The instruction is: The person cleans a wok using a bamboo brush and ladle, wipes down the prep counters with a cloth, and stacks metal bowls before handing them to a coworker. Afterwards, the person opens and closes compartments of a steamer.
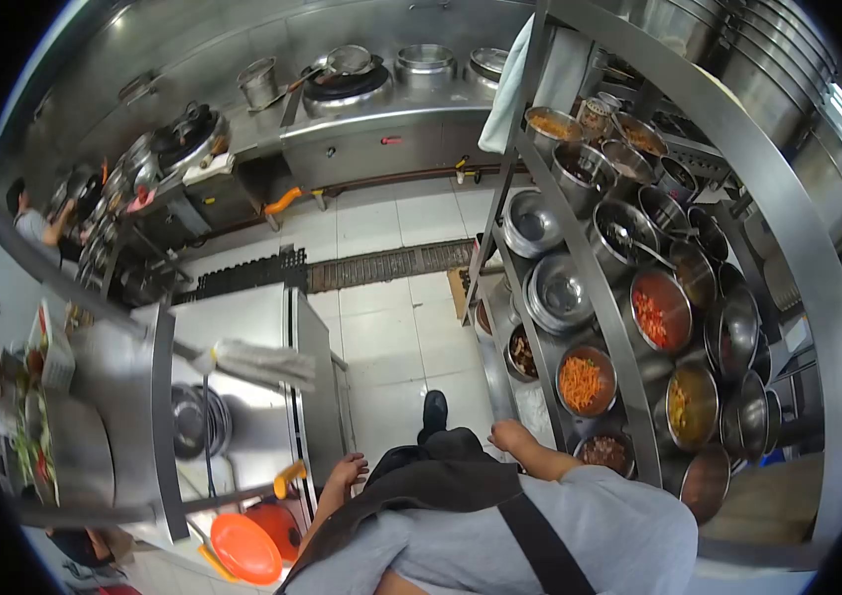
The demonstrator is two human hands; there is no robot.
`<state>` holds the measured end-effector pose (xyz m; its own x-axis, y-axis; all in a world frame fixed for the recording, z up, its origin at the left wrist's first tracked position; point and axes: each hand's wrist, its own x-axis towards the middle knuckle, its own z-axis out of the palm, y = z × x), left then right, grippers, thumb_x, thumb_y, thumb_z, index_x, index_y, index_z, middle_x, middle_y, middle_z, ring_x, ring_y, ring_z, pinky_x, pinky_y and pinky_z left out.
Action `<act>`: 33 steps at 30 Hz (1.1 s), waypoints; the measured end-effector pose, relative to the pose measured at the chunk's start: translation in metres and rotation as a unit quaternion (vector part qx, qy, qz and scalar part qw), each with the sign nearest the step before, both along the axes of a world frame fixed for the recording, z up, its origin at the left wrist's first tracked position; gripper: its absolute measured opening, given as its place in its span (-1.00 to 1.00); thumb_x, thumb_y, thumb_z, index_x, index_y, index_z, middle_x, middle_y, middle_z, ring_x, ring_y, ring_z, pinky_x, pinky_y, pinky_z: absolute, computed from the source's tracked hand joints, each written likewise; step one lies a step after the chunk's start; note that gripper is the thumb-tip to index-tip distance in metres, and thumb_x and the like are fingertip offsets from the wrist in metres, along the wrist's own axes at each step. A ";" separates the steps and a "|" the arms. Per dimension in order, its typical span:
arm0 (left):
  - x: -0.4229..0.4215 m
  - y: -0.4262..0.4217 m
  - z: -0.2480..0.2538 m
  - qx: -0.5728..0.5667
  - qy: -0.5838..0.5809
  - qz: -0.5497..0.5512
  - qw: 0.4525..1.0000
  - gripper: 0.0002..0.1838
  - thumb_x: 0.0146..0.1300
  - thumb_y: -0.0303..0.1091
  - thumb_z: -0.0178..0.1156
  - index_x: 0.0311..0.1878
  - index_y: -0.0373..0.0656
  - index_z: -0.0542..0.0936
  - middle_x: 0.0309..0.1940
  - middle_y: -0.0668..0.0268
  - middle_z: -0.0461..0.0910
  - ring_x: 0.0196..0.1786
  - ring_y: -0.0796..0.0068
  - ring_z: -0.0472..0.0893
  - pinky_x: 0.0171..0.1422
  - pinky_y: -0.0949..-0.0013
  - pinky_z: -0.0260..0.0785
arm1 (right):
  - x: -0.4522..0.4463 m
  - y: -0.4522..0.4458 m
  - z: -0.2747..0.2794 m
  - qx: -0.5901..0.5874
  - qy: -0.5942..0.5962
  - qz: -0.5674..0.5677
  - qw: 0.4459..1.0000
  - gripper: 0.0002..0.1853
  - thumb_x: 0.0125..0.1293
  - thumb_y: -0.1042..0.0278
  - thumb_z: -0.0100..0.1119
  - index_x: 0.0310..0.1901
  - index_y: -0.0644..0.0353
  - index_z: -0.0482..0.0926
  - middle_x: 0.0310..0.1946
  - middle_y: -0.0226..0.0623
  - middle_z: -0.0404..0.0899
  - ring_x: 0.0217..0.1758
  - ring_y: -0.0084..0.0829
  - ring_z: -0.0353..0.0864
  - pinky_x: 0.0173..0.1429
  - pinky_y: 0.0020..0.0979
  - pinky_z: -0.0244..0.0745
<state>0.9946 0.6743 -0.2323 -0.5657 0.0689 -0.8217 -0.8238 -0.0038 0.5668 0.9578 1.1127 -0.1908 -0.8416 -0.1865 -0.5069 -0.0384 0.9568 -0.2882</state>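
My left hand (348,470) hangs low by my dark apron (391,506), beside the steel counter (314,342). Its fingers are a little apart and hold nothing. On the other side, my right hand (508,434) is loosely curled, with nothing showing in it. It is close to the steel shelf rack (500,387). The nearest bowls there hold orange shreds (580,383) and dark brown pieces (522,352); another has chopped reddish-brown food (603,453). Neither hand touches any of these. One dark shoe (433,412) shows ahead on the tiles.
A tiled aisle (381,342) runs forward to a floor drain (391,266) and black mat (242,276). Stoves with woks (347,84) line the back wall. Another person (39,226) stands far left. A cloth (262,363) and orange basin (245,548) are at left.
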 end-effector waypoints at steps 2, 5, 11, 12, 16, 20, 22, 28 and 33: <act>-0.039 -0.013 0.022 -0.038 -0.006 -0.049 0.998 -0.59 0.16 -0.33 0.14 0.10 -0.13 0.41 -0.28 0.31 0.56 -0.26 0.41 0.56 -0.26 0.30 0.42 | -0.058 -0.013 -0.008 0.000 0.024 -0.006 1.000 -0.66 0.12 0.09 0.08 -0.35 0.22 0.64 -0.27 -0.03 0.60 -0.15 -0.05 0.57 -0.02 -0.11 0.45; -0.077 -0.018 0.046 -0.063 0.002 -0.024 0.998 -0.66 0.17 -0.35 0.13 0.04 -0.12 0.44 -0.37 0.37 0.53 -0.37 0.48 0.53 -0.36 0.34 0.39 | -0.159 -0.027 0.002 -0.034 0.060 -0.012 0.998 -0.64 0.17 0.06 0.02 -0.33 0.22 0.62 -0.34 0.01 0.59 -0.20 -0.03 0.58 -0.06 -0.09 0.45; -0.146 -0.001 0.083 -0.046 -0.002 0.077 0.996 -0.70 0.18 -0.38 0.13 0.00 -0.15 0.46 -0.42 0.42 0.48 -0.42 0.55 0.49 -0.44 0.44 0.35 | -0.271 -0.039 0.077 -0.125 0.124 -0.089 0.980 -0.71 0.16 0.16 0.06 -0.29 0.21 0.62 -0.30 -0.02 0.59 -0.17 -0.04 0.56 -0.02 -0.12 0.43; -0.157 0.009 0.091 -0.075 -0.001 0.039 0.996 -0.69 0.19 -0.40 0.13 0.01 -0.17 0.46 -0.40 0.41 0.50 -0.42 0.57 0.49 -0.41 0.47 0.34 | -0.278 -0.037 0.081 -0.121 0.109 -0.112 0.980 -0.71 0.15 0.16 0.07 -0.29 0.21 0.62 -0.29 -0.04 0.59 -0.15 -0.05 0.56 -0.01 -0.13 0.43; -0.201 0.036 0.093 -0.046 0.021 -0.046 0.998 -0.67 0.21 -0.39 0.12 0.04 -0.24 0.48 -0.30 0.36 0.56 -0.35 0.57 0.51 -0.26 0.48 0.36 | -0.285 -0.030 0.053 -0.078 0.034 -0.150 0.985 -0.73 0.13 0.19 0.09 -0.25 0.18 0.62 -0.26 -0.07 0.60 -0.10 -0.09 0.56 0.05 -0.16 0.42; -0.266 0.040 0.076 -0.045 0.040 -0.117 0.991 -0.63 0.20 -0.40 0.12 0.08 -0.27 0.46 -0.23 0.23 0.58 -0.18 0.44 0.56 -0.12 0.40 0.42 | -0.267 -0.026 0.019 -0.050 -0.069 -0.147 0.985 -0.73 0.14 0.21 0.08 -0.23 0.20 0.61 -0.20 -0.06 0.59 -0.05 -0.07 0.54 0.08 -0.15 0.41; -0.312 0.044 0.076 -0.021 0.016 -0.100 0.995 -0.63 0.20 -0.41 0.11 0.09 -0.27 0.44 -0.22 0.21 0.58 -0.18 0.43 0.56 -0.12 0.38 0.43 | -0.274 -0.024 0.031 -0.045 -0.080 -0.172 0.981 -0.73 0.14 0.22 0.08 -0.23 0.21 0.61 -0.18 -0.05 0.58 -0.04 -0.07 0.53 0.08 -0.14 0.41; -0.480 0.041 0.097 -0.028 0.071 -0.146 0.986 -0.64 0.20 -0.37 0.09 0.08 -0.19 0.45 -0.28 0.29 0.58 -0.28 0.45 0.57 -0.28 0.38 0.43 | -0.347 -0.004 0.043 0.017 -0.065 -0.168 0.983 -0.73 0.14 0.21 0.07 -0.24 0.19 0.61 -0.19 -0.07 0.58 -0.02 -0.09 0.53 0.08 -0.13 0.42; -0.631 -0.012 0.028 -0.077 0.048 -0.266 0.960 -0.65 0.12 -0.40 0.06 0.02 -0.17 0.45 -0.38 0.26 0.54 -0.35 0.41 0.55 -0.40 0.34 0.39 | -0.445 -0.028 0.086 -0.033 0.065 -0.277 0.958 -0.74 0.17 0.20 0.04 -0.26 0.20 0.61 -0.25 -0.05 0.59 -0.07 -0.08 0.56 0.04 -0.14 0.44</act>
